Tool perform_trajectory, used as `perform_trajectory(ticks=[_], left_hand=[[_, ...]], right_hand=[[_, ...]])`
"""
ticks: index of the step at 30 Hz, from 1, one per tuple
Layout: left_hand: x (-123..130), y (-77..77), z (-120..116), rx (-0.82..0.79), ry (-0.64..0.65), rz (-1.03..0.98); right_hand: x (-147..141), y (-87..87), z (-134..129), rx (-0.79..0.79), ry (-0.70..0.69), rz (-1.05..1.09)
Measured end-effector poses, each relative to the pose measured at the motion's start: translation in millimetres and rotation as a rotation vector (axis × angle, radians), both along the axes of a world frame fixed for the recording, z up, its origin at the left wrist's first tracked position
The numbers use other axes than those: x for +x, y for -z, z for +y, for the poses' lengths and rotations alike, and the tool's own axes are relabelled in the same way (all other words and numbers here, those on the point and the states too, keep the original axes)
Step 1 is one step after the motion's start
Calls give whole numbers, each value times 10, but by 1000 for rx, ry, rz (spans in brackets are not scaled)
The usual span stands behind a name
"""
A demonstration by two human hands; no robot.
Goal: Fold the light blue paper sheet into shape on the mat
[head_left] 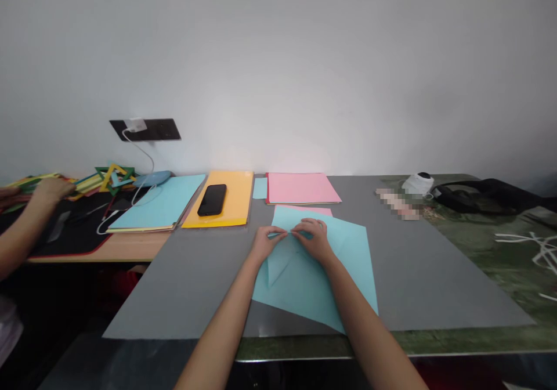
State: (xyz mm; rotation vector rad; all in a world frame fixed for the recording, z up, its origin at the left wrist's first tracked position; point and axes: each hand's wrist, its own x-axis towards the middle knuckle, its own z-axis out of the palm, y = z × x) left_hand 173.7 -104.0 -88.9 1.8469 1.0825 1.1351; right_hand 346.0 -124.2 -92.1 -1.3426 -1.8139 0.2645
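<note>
**Between the fingertips (283, 235): blue paper (304, 288)**

Left hand (263, 243) and right hand (315, 241) are pinching the blue paper side by side, fingers nearly closed. It is lying on a gray mat (200, 291). Farther left, a phone (212, 199) is resting on a yellow folder (238, 198).

- Near: plain sky-blue paper sheet (304, 291), grey mat (418, 280)
- Far: pink paper stack (304, 188), red along its left edge
- Left: orange-yellow paper pack (238, 195), solid black smartphone (212, 199)
- Right: mottled green tabletop (500, 274)
- Farthest: plain whitish wall (278, 76)
</note>
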Motion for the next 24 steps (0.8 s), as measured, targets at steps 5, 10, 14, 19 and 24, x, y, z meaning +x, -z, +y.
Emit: perform_trajectory(ticks=[5,10,14,19,24], left_hand=[[0,11,2,-12,0,-10],[-3,-13,-6,-1,-21,-32],[-16,-31,-1,-8,-78,-68],[-25,-26,10,-15,-79,-66],[-34,-38,11,-45,-101,-113]], right_hand=[[-86,15,-7,13,-43,-16],[-39,26,34,-10,-18,36],[100,47,73,-57,40,95],[173,58,77,-105,22,237],[194,-3,43,-179,6,385]])
